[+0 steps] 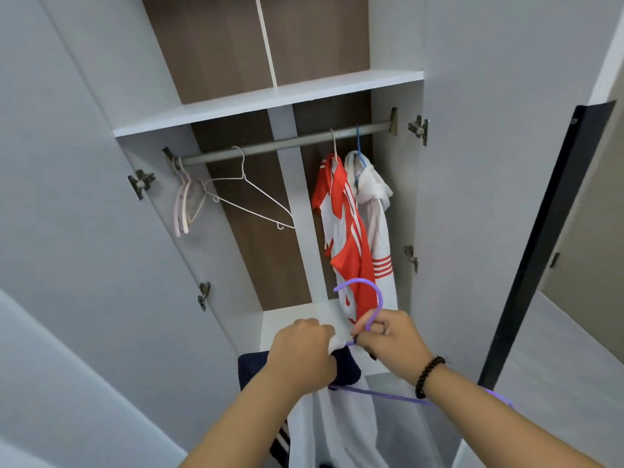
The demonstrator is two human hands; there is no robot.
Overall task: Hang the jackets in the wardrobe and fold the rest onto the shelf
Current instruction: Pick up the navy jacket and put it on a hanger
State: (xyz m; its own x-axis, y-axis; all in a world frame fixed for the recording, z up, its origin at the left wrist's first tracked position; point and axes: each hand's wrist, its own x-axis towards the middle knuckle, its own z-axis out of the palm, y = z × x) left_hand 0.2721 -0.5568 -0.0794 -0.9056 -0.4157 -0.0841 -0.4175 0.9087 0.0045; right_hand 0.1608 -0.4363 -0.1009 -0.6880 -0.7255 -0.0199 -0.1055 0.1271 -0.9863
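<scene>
With your right hand [388,336] pinching the purple hanger [373,319] at its neck and your left hand [304,346] gripping the white-and-navy jacket [341,420] collar below the rail [287,143], seat both shoulders evenly before you lift the hook up.

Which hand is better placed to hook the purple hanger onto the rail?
Right. The right hand already grips the purple hanger just below its hook, under the rail. The left hand holds the garment's white collar.
</scene>
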